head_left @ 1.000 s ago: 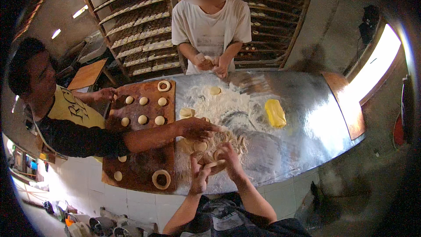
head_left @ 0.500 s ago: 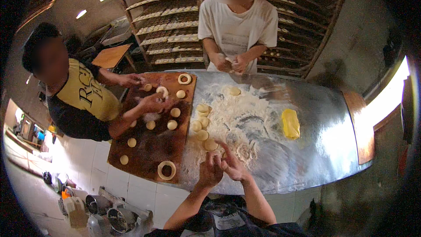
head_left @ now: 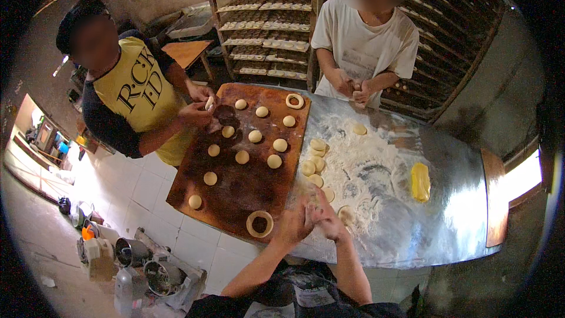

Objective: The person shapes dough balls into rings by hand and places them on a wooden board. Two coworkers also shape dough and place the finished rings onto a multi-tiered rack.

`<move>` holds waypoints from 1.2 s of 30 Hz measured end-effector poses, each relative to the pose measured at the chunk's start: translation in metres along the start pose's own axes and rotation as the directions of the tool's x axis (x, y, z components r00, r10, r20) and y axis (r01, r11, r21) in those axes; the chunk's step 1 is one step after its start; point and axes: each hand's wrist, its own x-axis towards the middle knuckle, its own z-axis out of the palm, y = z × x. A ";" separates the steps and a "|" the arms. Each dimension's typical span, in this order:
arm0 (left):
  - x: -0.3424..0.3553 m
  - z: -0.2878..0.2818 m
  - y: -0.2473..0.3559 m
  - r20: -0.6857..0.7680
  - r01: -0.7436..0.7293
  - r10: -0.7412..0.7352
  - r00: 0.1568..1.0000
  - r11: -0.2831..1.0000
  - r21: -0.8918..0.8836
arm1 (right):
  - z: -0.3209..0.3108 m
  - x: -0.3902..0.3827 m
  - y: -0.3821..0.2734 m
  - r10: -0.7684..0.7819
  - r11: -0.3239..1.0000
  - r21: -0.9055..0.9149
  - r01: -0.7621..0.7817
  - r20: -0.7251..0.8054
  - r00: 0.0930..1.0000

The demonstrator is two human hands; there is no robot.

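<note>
My left hand [head_left: 293,220] and my right hand [head_left: 327,218] meet over the near edge of the metal table, fingers curled together and smeared by motion; what lies between them is too blurred to make out. Just beyond them, pale dough rounds [head_left: 308,168] lie in a row beside a patch of white flour [head_left: 368,159]. To the left of my hands, the brown wooden board [head_left: 220,212] carries several small dough balls [head_left: 255,136], a dough ring [head_left: 259,224] at its near corner and another ring [head_left: 294,100] at the far one.
A co-worker [head_left: 132,88] at the left holds a pale piece of dough [head_left: 209,103]; another person [head_left: 365,44] stands opposite. A yellow block [head_left: 419,182] and a wooden slat [head_left: 493,197] lie on the metal table [head_left: 453,165]. Racks of trays [head_left: 265,23] stand behind, pots [head_left: 159,277] below left.
My view has swung left. The co-worker's arm has drawn back from near my hands to the board's left edge with dough. The piece in my hands is no longer distinct.
</note>
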 end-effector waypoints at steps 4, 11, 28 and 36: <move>0.008 -0.012 -0.023 0.150 0.166 -0.142 0.978 0.972 -0.165 | 0.016 0.013 0.010 -0.128 0.989 0.080 0.121 0.087 0.988; 0.029 -0.050 -0.060 0.281 0.364 -0.274 0.920 0.864 -0.349 | 0.061 0.036 0.015 -0.008 0.974 0.222 0.035 -0.122 0.993; 0.048 -0.055 -0.162 0.477 0.306 -0.400 0.782 0.914 0.265 | 0.114 0.090 0.038 -0.025 0.397 -0.895 -0.204 -0.233 0.972; 0.047 -0.054 -0.147 0.379 0.302 -0.344 0.859 0.938 0.168 | 0.026 0.021 0.016 -0.060 0.475 -0.779 -0.409 -0.493 0.868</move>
